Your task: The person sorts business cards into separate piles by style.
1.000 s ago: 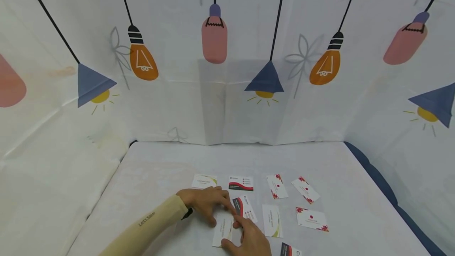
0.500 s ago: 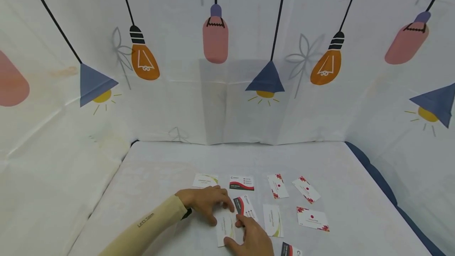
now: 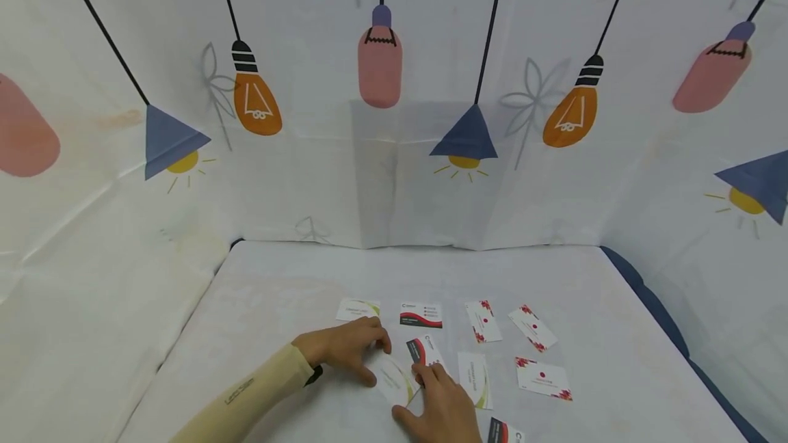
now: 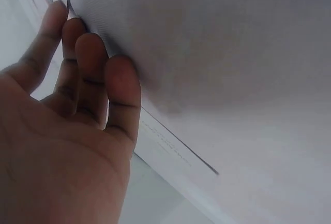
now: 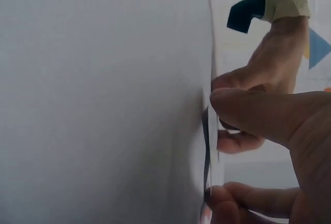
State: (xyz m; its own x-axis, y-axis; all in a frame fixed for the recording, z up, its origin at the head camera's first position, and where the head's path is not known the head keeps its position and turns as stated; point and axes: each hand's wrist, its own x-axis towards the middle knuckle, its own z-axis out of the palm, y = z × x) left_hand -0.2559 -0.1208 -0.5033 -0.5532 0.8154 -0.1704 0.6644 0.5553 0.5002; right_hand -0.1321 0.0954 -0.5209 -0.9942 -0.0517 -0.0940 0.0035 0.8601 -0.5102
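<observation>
A white business card (image 3: 392, 380) with a yellow-green curve lies slantwise between both hands on the white table. My left hand (image 3: 345, 347) holds its upper left end, thumb at the left edge and curled fingers by the top corner. From the right, my right hand (image 3: 444, 405) grips the lower end between thumb and fingers; its thumb (image 5: 243, 107) presses the card's edge in the right wrist view. A black-and-red business card (image 3: 425, 351) lies just beyond the right fingertips. In the left wrist view, the left fingers (image 4: 121, 79) bend close over the tabletop.
Past the hands lie another yellow-green card (image 3: 358, 310) and a black-and-red one (image 3: 421, 315). A yellow-green card (image 3: 474, 380) and several red-flowered cards (image 3: 544, 379) spread to the right. One more black-and-red card (image 3: 506, 431) sits at the bottom. A lamp-printed cloth (image 3: 308, 176) hangs behind.
The held card has turned from nearly upright to slanted, its lower end swinging right. The left hand has drawn slightly left and the right hand slightly right. The other cards keep their places.
</observation>
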